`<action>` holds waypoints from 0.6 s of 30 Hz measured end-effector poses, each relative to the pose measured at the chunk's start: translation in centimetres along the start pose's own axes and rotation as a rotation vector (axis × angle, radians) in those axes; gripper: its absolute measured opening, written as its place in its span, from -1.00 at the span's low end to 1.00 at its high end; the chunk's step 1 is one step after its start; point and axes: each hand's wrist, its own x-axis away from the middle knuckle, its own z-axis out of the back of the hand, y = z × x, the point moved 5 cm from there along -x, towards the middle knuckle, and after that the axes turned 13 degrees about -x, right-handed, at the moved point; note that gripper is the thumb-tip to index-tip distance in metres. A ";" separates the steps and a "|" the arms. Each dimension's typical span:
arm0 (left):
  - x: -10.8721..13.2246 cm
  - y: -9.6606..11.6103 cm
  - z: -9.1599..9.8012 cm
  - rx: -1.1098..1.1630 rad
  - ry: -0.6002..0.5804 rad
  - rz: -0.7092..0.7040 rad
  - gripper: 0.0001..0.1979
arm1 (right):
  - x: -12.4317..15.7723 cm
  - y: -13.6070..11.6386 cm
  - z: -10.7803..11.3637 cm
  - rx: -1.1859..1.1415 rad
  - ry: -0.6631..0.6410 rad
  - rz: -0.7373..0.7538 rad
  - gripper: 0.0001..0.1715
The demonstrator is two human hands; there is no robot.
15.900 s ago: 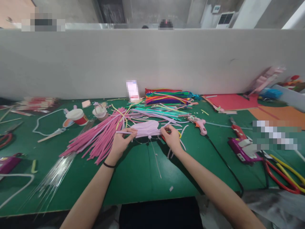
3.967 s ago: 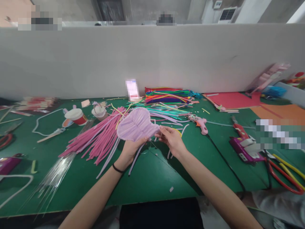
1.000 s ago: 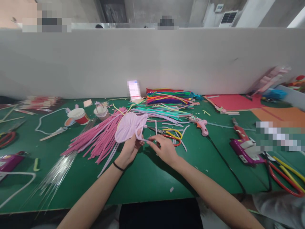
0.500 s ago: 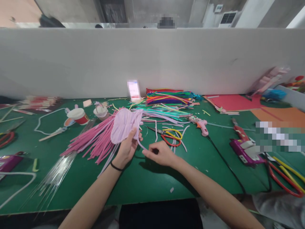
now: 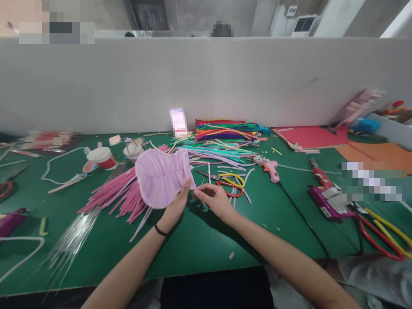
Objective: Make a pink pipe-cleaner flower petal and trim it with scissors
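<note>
My left hand (image 5: 178,205) grips a flat, rounded lilac piece (image 5: 161,178) built from rows of fuzzy pipe cleaners, the thumb lying over its lower right edge. At that same corner the thumb and fingers of my right hand (image 5: 219,204) are closed in a pinch on the end of a lilac pipe cleaner, mostly hidden by the fingertips. Behind the piece lies a bundle of pink pipe cleaners (image 5: 112,189), partly covered by it. Scissors with red and yellow handles (image 5: 233,184) rest just beyond my right hand.
A pink glue gun (image 5: 272,169) with a black cord lies to the right, near a purple power strip (image 5: 328,204). Left stand a paper cup (image 5: 104,159) and thin clear sticks (image 5: 74,231). Multicoloured pipe cleaners (image 5: 225,131) lie at the back against a grey partition (image 5: 128,81).
The lilac piece has turned to face me more broadly and come lower left. My right hand has moved up to its corner; the loose strand between the hands no longer shows.
</note>
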 end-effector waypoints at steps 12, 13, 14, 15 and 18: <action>1.2 1.3 -0.7 -0.026 -0.074 0.034 -0.66 | 0.7 0.9 -0.6 -0.403 0.075 -0.271 -0.50; 1.1 1.1 -0.7 -0.008 -0.090 0.045 -0.66 | 0.7 0.8 -0.6 -0.406 0.071 -0.280 -0.51; 1.0 0.7 -0.8 0.005 -0.114 0.059 -0.66 | 0.7 0.8 -0.5 -0.405 0.062 -0.288 -0.53; 0.8 0.4 -0.9 0.010 -0.142 0.069 -0.66 | 0.7 0.9 -0.5 -0.398 0.053 -0.296 -0.55; 0.6 -0.2 -1.2 -0.010 -0.197 0.057 -0.72 | 0.6 1.1 -0.1 -0.372 0.047 -0.300 -0.58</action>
